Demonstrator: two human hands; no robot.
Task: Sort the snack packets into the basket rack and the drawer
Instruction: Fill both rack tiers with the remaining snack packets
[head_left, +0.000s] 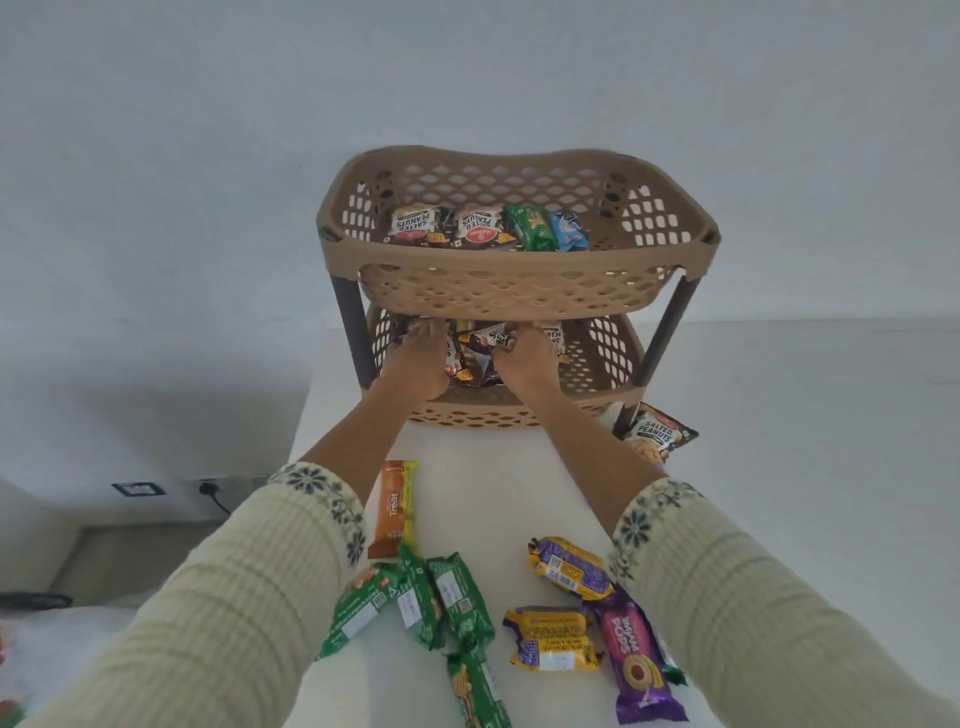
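With both hands in the lower basket (597, 364) at frame centre, our left hand (415, 364) hides its grip, our right hand (524, 353) pinches a peanut packet (488, 340); we should lay it flat beside the others.

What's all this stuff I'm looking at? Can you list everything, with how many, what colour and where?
Basket rack: one, tan with dark legs, two tiers, standing at the far end of the table.
Table: one, white.
Top-tier packets: four in a row, two salted peanuts, one green, one blue.
Lower-tier packets: several, dark; number unclear, partly hidden by the hands.
Salted peanuts packet: one, dark and cream, on the table by the rack's right leg.
Orange Treat packet: one, near the left sleeve.
Green packets: about four, near front left.
Yellow packets: two, front right.
Purple packet: one, front right.
Wall sockets: low on the left.
Left hand, right hand: both inside the lower tier; grip unclear.
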